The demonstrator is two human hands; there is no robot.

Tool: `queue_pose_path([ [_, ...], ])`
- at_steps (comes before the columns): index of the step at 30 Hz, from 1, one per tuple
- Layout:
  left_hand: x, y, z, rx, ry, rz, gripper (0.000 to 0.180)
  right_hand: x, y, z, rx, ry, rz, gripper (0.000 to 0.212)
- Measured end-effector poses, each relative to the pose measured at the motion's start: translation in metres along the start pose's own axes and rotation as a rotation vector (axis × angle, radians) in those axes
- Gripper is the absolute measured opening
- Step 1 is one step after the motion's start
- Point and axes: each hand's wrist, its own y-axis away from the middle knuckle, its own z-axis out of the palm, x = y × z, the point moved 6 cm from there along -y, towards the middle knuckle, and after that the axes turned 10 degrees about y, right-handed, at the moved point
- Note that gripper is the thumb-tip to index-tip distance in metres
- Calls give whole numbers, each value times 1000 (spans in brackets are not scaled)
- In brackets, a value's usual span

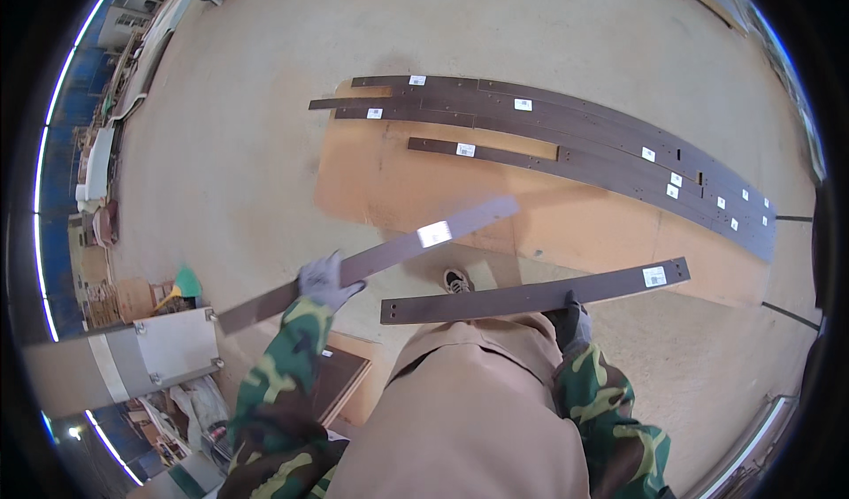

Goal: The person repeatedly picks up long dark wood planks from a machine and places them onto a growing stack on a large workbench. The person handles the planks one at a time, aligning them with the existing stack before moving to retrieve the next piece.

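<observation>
Closest to the camera, a beige apron [482, 419] covers the person's front and fills the bottom middle of the view. Around it spreads a pale, stained floor [256, 101], the largest thing in sight. Ahead, a long tan board [424, 181] runs across from the middle to the right. Dark brown strips [610, 167] lie along its far part, some edge to edge, with gaps showing between a few; one strip end juts past the left edge. To the left stands a grey panel [177, 349]; below the left forearm is a brown panel [340, 375], partly covered by the sleeve.

Camouflage sleeves [274, 380] lead to two gloved hands. Left hand [329, 281] is closed around the left-hand strip [389, 253], which slants up to the right, its outline blurred. Right hand [575, 324] holds the right-hand strip [495, 303] by its near edge, the strip crossing the top of the apron; some of the fingers are hidden. Small holes show near both its ends. The held strips are apart from each other, and between them a shoe [456, 280] shows on the floor. Smallest are the white labels [523, 105] on the strips, one on each held piece.
</observation>
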Motion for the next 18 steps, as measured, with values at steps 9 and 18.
queue_pose_path([
  [9,102,-215,121,-375,-386,244,84,3,-37,48,68,-49,-51,40],
  [18,119,-303,217,-477,-223,441,81,20,-101,90,206,-33,-43,39],
])
